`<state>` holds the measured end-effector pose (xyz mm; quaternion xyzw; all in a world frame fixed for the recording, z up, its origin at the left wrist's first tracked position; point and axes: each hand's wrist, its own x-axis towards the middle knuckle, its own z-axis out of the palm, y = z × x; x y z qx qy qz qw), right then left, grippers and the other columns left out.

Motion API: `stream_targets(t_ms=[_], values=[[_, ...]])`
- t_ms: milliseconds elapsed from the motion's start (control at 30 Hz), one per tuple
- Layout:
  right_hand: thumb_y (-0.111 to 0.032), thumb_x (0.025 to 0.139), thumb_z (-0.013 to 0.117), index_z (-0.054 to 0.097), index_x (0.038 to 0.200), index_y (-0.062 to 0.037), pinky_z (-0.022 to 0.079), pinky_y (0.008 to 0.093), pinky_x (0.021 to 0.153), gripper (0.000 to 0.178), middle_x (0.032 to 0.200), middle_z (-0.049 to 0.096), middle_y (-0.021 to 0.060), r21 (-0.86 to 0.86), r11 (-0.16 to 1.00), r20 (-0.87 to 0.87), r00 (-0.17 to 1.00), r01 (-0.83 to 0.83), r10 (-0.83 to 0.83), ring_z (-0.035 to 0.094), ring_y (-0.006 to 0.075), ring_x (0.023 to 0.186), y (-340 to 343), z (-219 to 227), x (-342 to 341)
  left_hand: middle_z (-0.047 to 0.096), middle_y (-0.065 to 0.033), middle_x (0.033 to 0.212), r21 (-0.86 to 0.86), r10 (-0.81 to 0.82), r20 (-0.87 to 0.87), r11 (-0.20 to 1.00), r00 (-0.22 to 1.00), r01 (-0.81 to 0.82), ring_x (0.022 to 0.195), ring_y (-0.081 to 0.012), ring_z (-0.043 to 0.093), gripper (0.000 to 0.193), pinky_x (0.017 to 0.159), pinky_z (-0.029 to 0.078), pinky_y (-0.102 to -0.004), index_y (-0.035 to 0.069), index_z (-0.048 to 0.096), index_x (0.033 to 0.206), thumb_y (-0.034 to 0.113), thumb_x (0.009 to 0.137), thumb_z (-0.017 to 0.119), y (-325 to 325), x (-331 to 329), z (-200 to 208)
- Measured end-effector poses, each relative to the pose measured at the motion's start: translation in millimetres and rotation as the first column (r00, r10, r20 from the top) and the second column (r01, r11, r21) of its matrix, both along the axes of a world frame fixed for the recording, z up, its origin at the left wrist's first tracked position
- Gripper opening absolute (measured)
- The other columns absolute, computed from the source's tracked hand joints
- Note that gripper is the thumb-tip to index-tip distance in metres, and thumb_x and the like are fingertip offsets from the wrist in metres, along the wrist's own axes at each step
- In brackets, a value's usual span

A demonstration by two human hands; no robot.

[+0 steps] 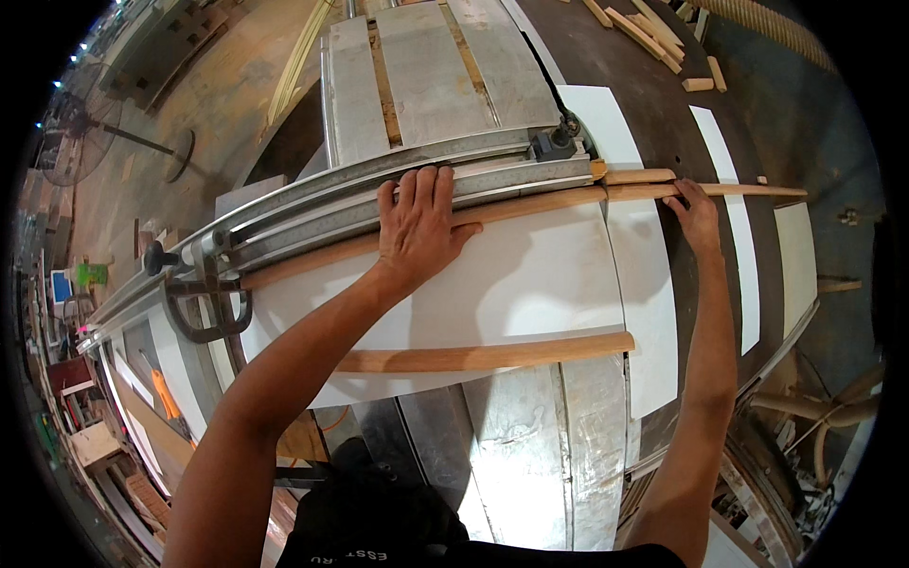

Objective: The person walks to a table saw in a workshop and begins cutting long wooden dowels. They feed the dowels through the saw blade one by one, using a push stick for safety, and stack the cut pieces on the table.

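Note:
A long brown wooden strip [540, 205] lies along the metal fence [516, 180] of a sliding table saw. My left hand [417, 227] has its fingers hooked over the fence and its thumb on the strip, closed across both. Past a seam near the fence's right end, a thinner wooden length [757, 190] continues to the right in line with the strip. My right hand [699, 220] pinches this length at its near edge. A short wooden piece [639, 176] lies against its far side. Closer to me, a second wooden strip [492, 356] rests on the white board [530, 275].
A black clamp handle [208, 312] stands at the fence's left end. White sheets [724, 227] cover parts of the dark table. Wooden offcuts [653, 33] lie at the far right, and an orange-handled tool [166, 393] at left. A fan [80, 123] stands on the floor.

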<state>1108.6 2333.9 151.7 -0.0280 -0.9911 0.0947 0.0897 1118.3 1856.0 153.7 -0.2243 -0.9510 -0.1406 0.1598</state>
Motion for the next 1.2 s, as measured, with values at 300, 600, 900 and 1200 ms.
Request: stream_targets(t_ms=[300, 600, 900, 1200], values=[[-0.023, 0.079, 0.082, 0.064, 0.126, -0.0013, 0.048, 0.0413, 0.104, 0.055, 0.134, 0.06, 0.0187, 0.017, 1.0, 0.001, 1.0, 0.012, -0.012, 0.058, 0.0334, 0.123, 15, 3, 18, 0.052, -0.0121, 0.121, 0.03, 0.021, -0.027, 0.999, 0.999, -0.02, 0.114, -0.0291, 0.047, 0.086, 0.099, 0.031, -0.0464, 0.003, 0.049, 0.131, 0.046, 0.067, 0.086, 4, 2, 3], [-0.016, 0.07, 0.087, 0.063, 0.127, -0.0033, 0.044, 0.0414, 0.108, 0.064, 0.14, 0.056, 0.0166, 0.004, 0.999, 0.135, 0.99, 0.045, -0.045, 0.052, 0.0322, 0.13, 13, 17, 81, 0.052, -0.0133, 0.125, 0.057, 0.039, 0.015, 0.998, 0.999, -0.04, 0.118, -0.03, 0.047, 0.084, 0.102, 0.031, -0.0469, 0.001, 0.05, 0.133, 0.042, 0.069, 0.085, 4, 7, 5], [-0.01, 0.064, 0.087, 0.059, 0.128, -0.0043, 0.046, 0.0411, 0.106, 0.07, 0.134, 0.059, 0.0173, -0.089, 0.995, 0.207, 0.977, -0.035, 0.053, 0.055, 0.0342, 0.126, -24, 34, 104, 0.052, -0.0136, 0.126, 0.042, -0.008, 0.026, 0.999, 1.0, 0.007, 0.116, -0.029, 0.049, 0.079, 0.105, 0.031, -0.048, 0.0, 0.048, 0.136, 0.036, 0.075, 0.082, -8, 14, 13], [-0.018, 0.061, 0.088, 0.066, 0.119, -0.0054, 0.05, 0.0431, 0.095, 0.063, 0.125, 0.061, 0.0133, -0.084, 0.986, 0.114, 0.982, -0.142, 0.152, 0.059, 0.0365, 0.114, -87, 81, 137, 0.036, -0.0164, 0.155, 0.067, -0.189, 0.209, 0.982, 0.959, 0.179, 0.148, -0.0352, 0.025, 0.074, 0.115, 0.028, -0.0548, 0.003, 0.037, 0.148, 0.041, 0.091, 0.066, -45, 64, 5]])
